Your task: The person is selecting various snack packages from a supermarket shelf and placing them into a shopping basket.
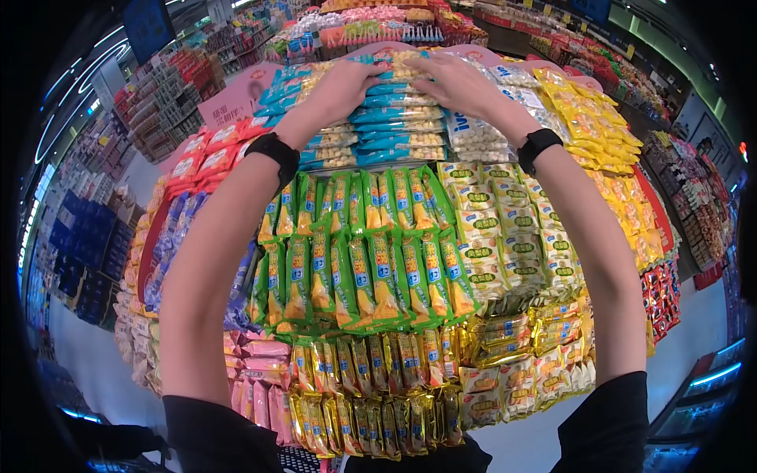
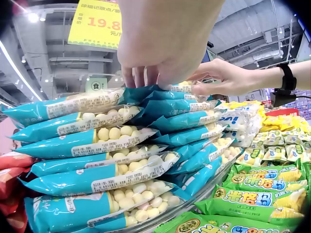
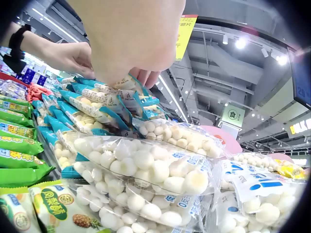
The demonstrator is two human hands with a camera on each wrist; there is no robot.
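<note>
At the far end of the display, my left hand (image 1: 344,88) and right hand (image 1: 459,83) face each other across a stack of blue bags of small round pale snacks (image 1: 400,115). Between them lies the top blue snack bag (image 1: 400,66). My left fingers curl down onto its left end, and in the left wrist view the left hand (image 2: 165,43) hides part of it. The right hand (image 3: 131,39) grips the opposite end, its fingertips partly behind the bag. More blue bags (image 2: 97,136) are piled left of this stack.
Clear bags of white balls (image 3: 146,165) lie right of the stack, with yellow bags (image 1: 591,118) beyond. Nearer are green snack packs (image 1: 363,268), pineapple-print packs (image 1: 512,229) and gold packs (image 1: 378,418). Red packs (image 1: 213,162) lie left. A yellow price sign (image 2: 97,24) hangs above.
</note>
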